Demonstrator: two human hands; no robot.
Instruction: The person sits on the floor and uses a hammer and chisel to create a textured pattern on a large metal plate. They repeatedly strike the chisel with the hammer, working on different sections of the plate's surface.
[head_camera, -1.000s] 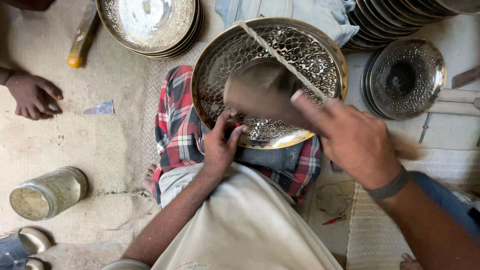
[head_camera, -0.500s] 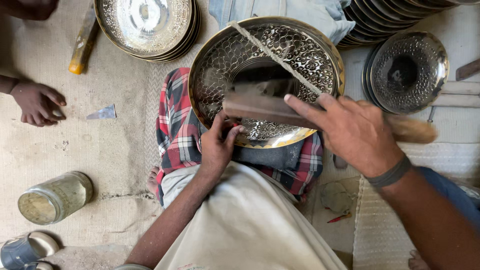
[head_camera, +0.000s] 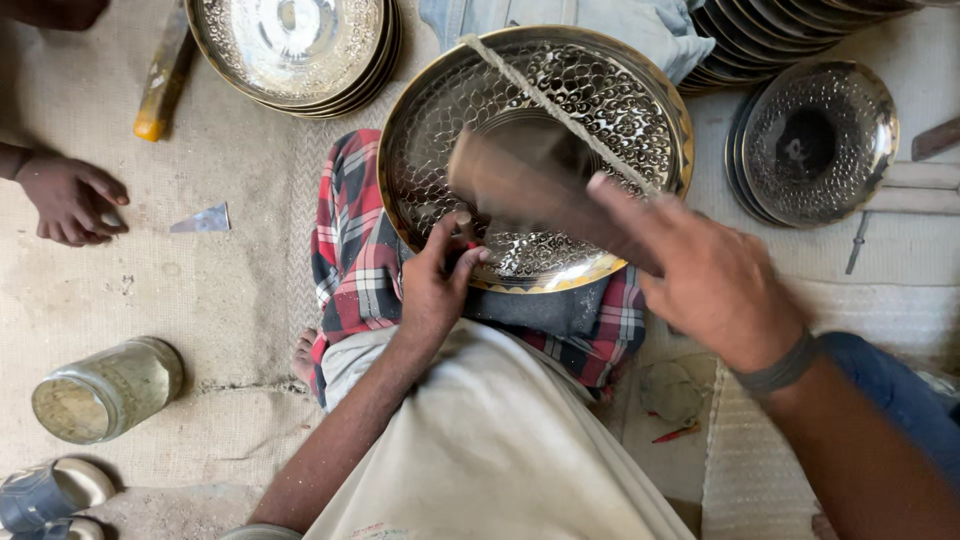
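- The round metal tray (head_camera: 610, 110), patterned with dimples, rests tilted on the person's lap, on a checked cloth (head_camera: 350, 250).
- The left hand (head_camera: 440, 285) has its fingers together around a small punch (head_camera: 463, 218) standing on the tray's lower part.
- The right hand (head_camera: 705, 275) has its fingers clamped on a blurred wooden mallet (head_camera: 520, 185) over the tray.
- Another person's hand (head_camera: 70, 195) rests on the floor, near a glass jar (head_camera: 105, 390).
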